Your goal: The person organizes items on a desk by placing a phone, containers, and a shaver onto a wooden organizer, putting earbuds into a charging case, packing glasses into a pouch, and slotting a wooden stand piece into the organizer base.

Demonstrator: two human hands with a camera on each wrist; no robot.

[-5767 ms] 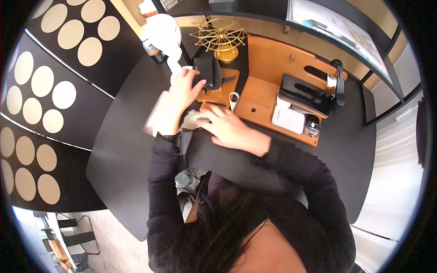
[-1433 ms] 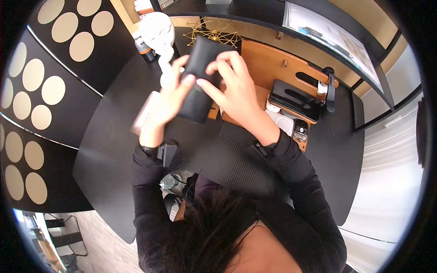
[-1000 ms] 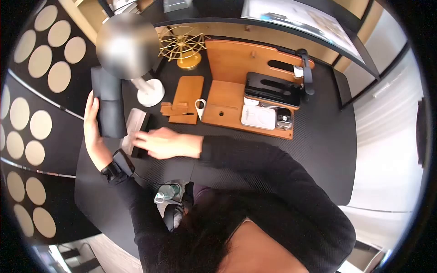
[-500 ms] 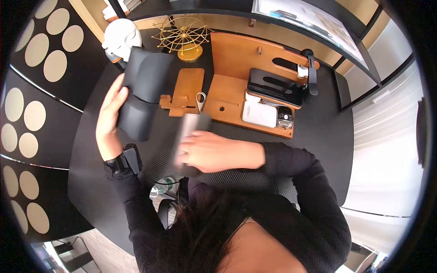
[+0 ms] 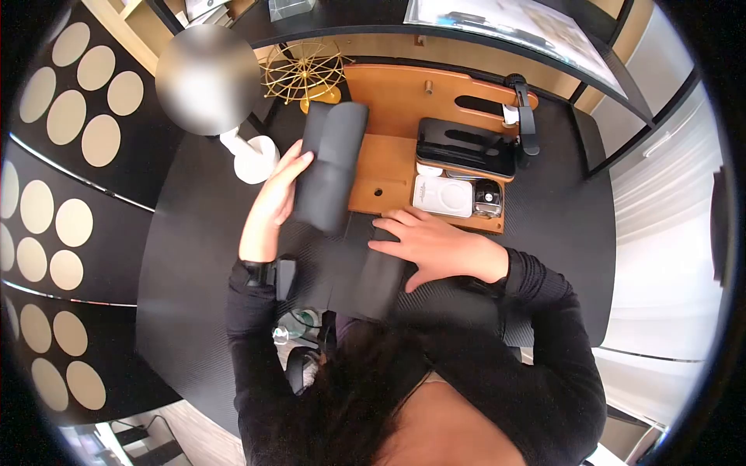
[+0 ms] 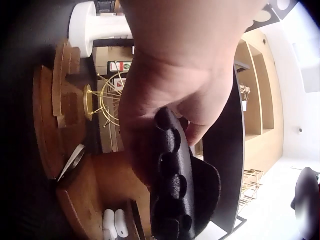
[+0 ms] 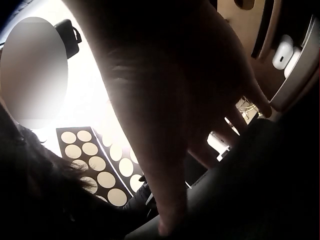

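My left hand [image 5: 281, 186] grips the left edge of a black folding case [image 5: 332, 167], its two padded halves raised over the desk. In the left wrist view the case [image 6: 172, 180] shows its edge with a row of rounded notches, and the hand [image 6: 175, 85] wraps its top end. My right hand [image 5: 435, 245] holds a dark oblong box [image 5: 377, 272], motion-blurred, near the desk's front edge. The fingers spread over its upper face and the thumb lies along its right side. In the right wrist view this hand [image 7: 175, 105] is in shadow above the box's dark surface.
An orange-brown desk organizer [image 5: 388, 167] bears a black case [image 5: 466, 147], a white charger box [image 5: 443, 196] and a small clear-cased item [image 5: 488, 198]. A white lamp base [image 5: 255, 161] and a gold wire wheel [image 5: 305, 74] stand behind my left hand. A black shelf runs along the back.
The left hand has carried the folding case rightward, away from the lamp. The right hand has moved right with the box, and its paler side has turned out of view.
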